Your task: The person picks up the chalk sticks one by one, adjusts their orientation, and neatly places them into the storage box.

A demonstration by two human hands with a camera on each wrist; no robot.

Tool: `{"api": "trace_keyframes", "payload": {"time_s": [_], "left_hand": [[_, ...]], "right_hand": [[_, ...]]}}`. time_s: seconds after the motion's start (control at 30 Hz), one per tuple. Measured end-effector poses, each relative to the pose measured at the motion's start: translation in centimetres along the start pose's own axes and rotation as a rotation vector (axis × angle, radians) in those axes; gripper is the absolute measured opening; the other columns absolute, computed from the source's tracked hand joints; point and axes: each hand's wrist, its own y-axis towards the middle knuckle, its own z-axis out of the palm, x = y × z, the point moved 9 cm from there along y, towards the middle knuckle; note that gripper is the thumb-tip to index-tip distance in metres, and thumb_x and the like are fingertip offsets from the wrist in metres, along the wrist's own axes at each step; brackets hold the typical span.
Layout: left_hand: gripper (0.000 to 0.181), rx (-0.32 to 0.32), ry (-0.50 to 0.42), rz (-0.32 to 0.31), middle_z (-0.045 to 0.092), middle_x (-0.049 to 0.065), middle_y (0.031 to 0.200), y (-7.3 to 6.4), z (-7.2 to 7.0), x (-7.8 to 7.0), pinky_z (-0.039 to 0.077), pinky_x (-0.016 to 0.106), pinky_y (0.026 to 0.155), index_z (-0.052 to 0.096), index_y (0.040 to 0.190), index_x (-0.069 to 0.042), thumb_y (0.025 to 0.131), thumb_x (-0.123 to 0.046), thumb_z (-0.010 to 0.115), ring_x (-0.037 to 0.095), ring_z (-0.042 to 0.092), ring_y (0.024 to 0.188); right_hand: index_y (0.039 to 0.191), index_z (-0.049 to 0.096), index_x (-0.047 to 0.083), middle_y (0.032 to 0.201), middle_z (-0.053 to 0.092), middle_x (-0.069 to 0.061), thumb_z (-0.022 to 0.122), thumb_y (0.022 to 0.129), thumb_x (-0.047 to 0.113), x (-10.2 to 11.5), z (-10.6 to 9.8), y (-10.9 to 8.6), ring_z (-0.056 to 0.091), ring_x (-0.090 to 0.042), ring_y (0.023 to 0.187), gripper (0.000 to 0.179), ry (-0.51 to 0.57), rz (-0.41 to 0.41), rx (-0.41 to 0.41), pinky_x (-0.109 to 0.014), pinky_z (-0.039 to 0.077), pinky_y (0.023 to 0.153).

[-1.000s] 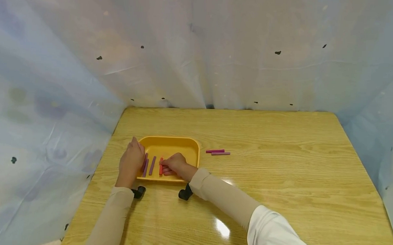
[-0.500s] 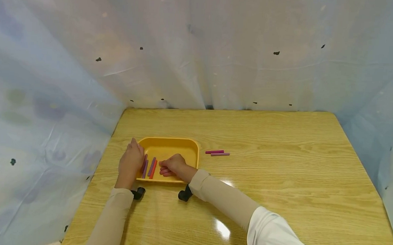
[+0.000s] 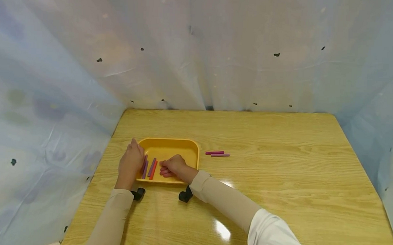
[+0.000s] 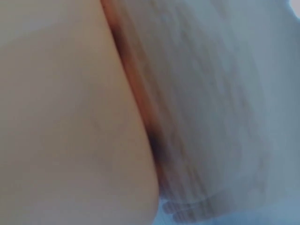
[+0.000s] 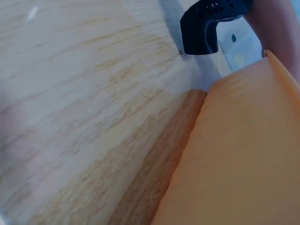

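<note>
A yellow tray (image 3: 169, 139) stands on the table, its outer wall (image 5: 234, 145) filling the right of the right wrist view. My left hand (image 3: 131, 159) grips the tray's left side, fingers partly hidden. Inside, several purple sticks (image 3: 145, 167) lie along the left wall, with one red stick (image 3: 153, 170) beside them. My right hand (image 3: 176, 164) reaches in over the front wall with bent fingers. Pink sticks (image 3: 166, 172) poke out from under those fingers, their other ends hidden by the hand. The left wrist view is blurred and shows no fingers.
Two sticks, one magenta (image 3: 215, 152) and one mauve (image 3: 220, 155), lie on the wooden table (image 3: 263, 184) right of the tray. Black wrist cameras (image 3: 185, 194) sit close to the tray's front edge. Plastic sheeting (image 3: 219, 46) hangs around the table.
The red stick, pinched by the right hand a second ago, has been let go and now lies further left beside a purple one. Both hands have stayed nearly in place.
</note>
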Motion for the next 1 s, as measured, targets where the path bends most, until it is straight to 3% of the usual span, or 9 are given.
{"api": "trace_keyframes", "payload": {"time_s": [0.2, 0.67, 1.0], "left_hand": [[0.058, -0.023, -0.004, 0.012, 0.039, 0.036, 0.131, 0.0, -0.1, -0.1, 0.043, 0.056, 0.088, 0.020, 0.142, 0.012, 0.102, -0.030, 0.017, 0.048, 0.049, 0.109], [0.058, -0.005, -0.013, 0.016, 0.038, 0.036, 0.132, -0.1, -0.1, -0.1, 0.043, 0.057, 0.087, 0.018, 0.143, 0.012, 0.102, -0.029, 0.016, 0.048, 0.049, 0.110], [0.057, -0.029, -0.016, 0.022, 0.042, 0.036, 0.128, 0.1, -0.2, -0.1, 0.044, 0.057, 0.085, 0.022, 0.141, 0.012, 0.102, -0.029, 0.017, 0.048, 0.052, 0.105]], "right_hand": [[0.094, 0.068, -0.010, 0.087, 0.068, -0.022, 0.062, 0.089, 0.016, 0.1, 0.1, -0.1, 0.068, -0.029, 0.080, 0.028, 0.007, 0.003, 0.020, -0.038, 0.053, 0.072], [0.097, 0.068, -0.010, 0.091, 0.068, -0.024, 0.059, 0.091, 0.019, -0.1, 0.3, 0.3, 0.067, -0.030, 0.085, 0.031, 0.042, 0.019, 0.088, -0.038, 0.052, 0.075], [0.111, 0.061, -0.010, 0.104, 0.064, -0.026, 0.054, 0.094, 0.019, 1.2, 1.8, 0.1, 0.064, -0.035, 0.094, 0.034, 0.180, -0.052, 0.246, -0.042, 0.051, 0.080]]}}
